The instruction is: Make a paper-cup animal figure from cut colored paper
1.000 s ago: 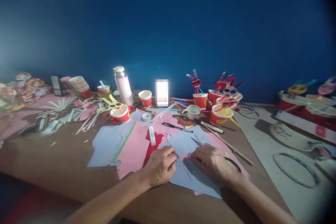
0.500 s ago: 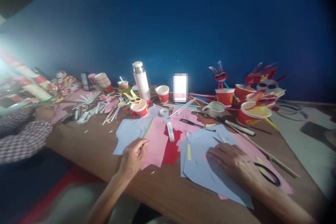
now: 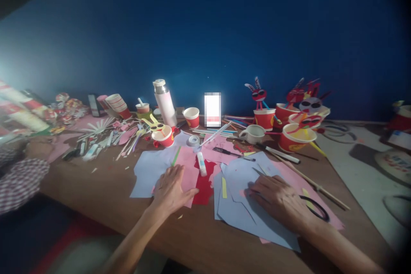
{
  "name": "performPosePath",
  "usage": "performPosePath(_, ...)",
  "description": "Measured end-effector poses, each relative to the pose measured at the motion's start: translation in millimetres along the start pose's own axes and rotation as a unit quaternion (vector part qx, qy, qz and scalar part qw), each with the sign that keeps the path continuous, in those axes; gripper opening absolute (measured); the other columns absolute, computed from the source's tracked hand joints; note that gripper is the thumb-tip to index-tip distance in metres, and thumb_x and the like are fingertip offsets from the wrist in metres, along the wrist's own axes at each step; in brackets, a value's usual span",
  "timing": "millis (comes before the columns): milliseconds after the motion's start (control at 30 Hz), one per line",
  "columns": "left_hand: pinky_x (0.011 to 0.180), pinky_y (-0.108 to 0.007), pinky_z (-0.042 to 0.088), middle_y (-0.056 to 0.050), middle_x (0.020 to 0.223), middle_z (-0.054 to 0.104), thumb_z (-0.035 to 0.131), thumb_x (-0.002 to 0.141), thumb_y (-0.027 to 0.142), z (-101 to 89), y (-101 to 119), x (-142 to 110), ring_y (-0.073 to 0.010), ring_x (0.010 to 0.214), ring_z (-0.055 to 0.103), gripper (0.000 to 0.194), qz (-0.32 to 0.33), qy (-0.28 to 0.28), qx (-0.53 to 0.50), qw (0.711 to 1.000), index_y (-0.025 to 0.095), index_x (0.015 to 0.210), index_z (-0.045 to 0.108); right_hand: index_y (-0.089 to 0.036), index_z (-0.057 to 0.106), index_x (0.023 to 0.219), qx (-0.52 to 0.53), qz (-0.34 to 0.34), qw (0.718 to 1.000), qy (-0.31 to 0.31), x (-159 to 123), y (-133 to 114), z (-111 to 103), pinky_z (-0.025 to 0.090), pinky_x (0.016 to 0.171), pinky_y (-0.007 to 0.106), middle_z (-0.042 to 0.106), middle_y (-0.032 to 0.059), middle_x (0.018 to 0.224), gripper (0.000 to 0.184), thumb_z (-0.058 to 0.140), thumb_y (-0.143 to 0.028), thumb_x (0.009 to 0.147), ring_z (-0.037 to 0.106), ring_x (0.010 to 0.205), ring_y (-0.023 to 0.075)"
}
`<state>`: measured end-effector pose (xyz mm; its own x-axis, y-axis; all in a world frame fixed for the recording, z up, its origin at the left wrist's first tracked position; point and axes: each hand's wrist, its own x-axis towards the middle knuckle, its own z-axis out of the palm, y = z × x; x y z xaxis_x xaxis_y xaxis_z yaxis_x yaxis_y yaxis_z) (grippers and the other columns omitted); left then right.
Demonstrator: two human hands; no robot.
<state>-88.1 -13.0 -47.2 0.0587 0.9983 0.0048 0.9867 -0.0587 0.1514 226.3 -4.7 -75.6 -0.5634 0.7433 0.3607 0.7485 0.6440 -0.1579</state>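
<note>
1. Left hand [image 3: 171, 190]: spread, palm down over pink paper [image 3: 189, 165], left.
2. Right hand [image 3: 269, 195]: over scissors [image 3: 327, 215] on blue paper [image 3: 236, 212], right; cannot tell its grip.
3. White tube [image 3: 202, 164]: between hands, farther.

Flask [image 3: 166, 109], one; mug [image 3: 256, 136], one; tape roll [image 3: 194, 144], one; glue stick [image 3: 201, 165], one; scissors [image 3: 325, 211], one pair; green strip [image 3: 176, 156], one; cups [image 3: 192, 120], at least six; figures [image 3: 258, 95], at least five.
</note>
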Motion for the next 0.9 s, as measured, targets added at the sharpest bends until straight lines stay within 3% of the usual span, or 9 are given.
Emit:
performPosePath(133,0.094,-0.044,0.036,-0.015,0.126,0.051,0.057,0.074,0.038,-1.9,7.2,2.3,-0.0314,0.119,0.043,0.055,-0.006,0.000,0.022,1.000,0.016,0.123,0.044,-0.022,0.064,0.082,0.003,0.000,1.000,0.003,-1.9,1.4,1.6,0.037,0.069,0.031,0.061,0.0022,0.076,0.024,0.043,-0.030,0.092,0.057,0.070,0.0164)
performPosePath(267,0.087,-0.038,0.040,-0.013,0.112,0.059,0.051,0.076,0.027,-5.3,9.4,3.5,-0.0284,0.108,0.052,0.033,0.015,0.016,0.023,0.999,0.017,0.107,0.054,-0.022,0.063,0.081,0.014,0.001,1.000,0.016,-1.5,0.6,-0.7,0.039,0.069,0.029,0.060,0.0022,0.074,0.024,0.043,-0.030,0.092,0.059,0.072,0.0159)
performPosePath(333,0.079,-0.033,0.042,-0.010,0.099,0.063,0.047,0.077,0.022,-8.0,8.1,2.5,-0.0246,0.096,0.058,0.023,0.007,0.021,0.010,1.000,0.020,0.098,0.056,-0.021,0.063,0.081,0.010,-0.001,1.000,0.010,-0.9,-0.5,-3.4,0.040,0.067,0.029,0.060,0.0028,0.074,0.023,0.044,-0.029,0.092,0.059,0.072,0.0161)
performPosePath(467,0.059,-0.024,0.040,-0.001,0.070,0.061,0.039,0.083,0.023,-18.4,-6.5,-1.7,-0.0156,0.064,0.057,0.021,-0.032,0.019,-0.070,0.997,0.021,0.091,0.059,-0.020,0.063,0.083,0.003,0.000,1.000,-0.024,-1.5,-1.4,-6.2,0.041,0.067,0.029,0.060,0.0040,0.077,0.020,0.046,-0.027,0.090,0.059,0.073,0.0173)
performPosePath(567,0.051,-0.020,0.036,0.004,0.054,0.051,0.040,0.085,0.035,-31.6,-28.9,-6.2,-0.0125,0.052,0.049,0.025,-0.071,0.088,-0.150,0.982,0.020,0.078,0.059,-0.021,0.063,0.086,0.016,0.015,0.999,-0.033,-2.6,0.0,-2.9,0.042,0.069,0.031,0.060,0.0038,0.078,0.018,0.046,-0.027,0.090,0.059,0.076,0.0182)
performPosePath(700,0.046,-0.020,0.035,0.004,0.049,0.048,0.047,0.081,0.044,-51.6,-60.9,-15.7,-0.0124,0.049,0.047,0.030,-0.151,0.220,-0.196,0.943,0.018,0.071,0.058,-0.023,0.063,0.089,0.022,0.018,0.999,-0.033,-3.5,3.8,4.6,0.044,0.068,0.032,0.061,0.0038,0.081,0.018,0.046,-0.029,0.090,0.059,0.077,0.0191)
performPosePath(800,0.048,-0.020,0.036,0.003,0.050,0.051,0.047,0.082,0.043,-58.1,-75.5,-23.5,-0.0129,0.050,0.050,0.030,-0.177,0.280,-0.151,0.931,0.017,0.075,0.060,-0.023,0.063,0.092,0.017,0.016,0.999,-0.023,-4.7,6.0,7.8,0.045,0.068,0.032,0.062,0.0044,0.084,0.019,0.046,-0.031,0.090,0.060,0.077,0.0192)
performPosePath(900,0.053,-0.022,0.038,0.000,0.056,0.057,0.045,0.084,0.037,-52.6,-78.5,-28.9,-0.0143,0.054,0.053,0.027,-0.160,0.288,-0.050,0.943,0.017,0.081,0.063,-0.023,0.063,0.091,0.021,0.019,0.999,-0.019,-5.9,6.4,7.8,0.045,0.068,0.030,0.063,0.0038,0.082,0.019,0.046,-0.031,0.089,0.061,0.076,0.0182)
